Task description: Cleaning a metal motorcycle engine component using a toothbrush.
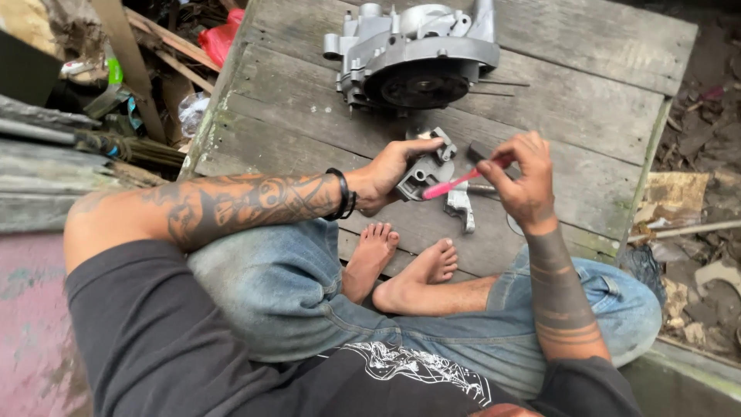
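I sit cross-legged on a weathered wooden platform. My left hand grips a small grey cast-metal part in front of me. My right hand holds a pink-handled brush, whose handle points toward the metal part. A second small silver metal piece lies on the planks just below the two hands. A black band circles my left wrist.
A large grey engine casing with a dark round opening rests on the far planks. Scrap wood, a red bag and debris pile up at the left. Dirt and rubble lie beyond the platform's right edge. My bare feet rest below the hands.
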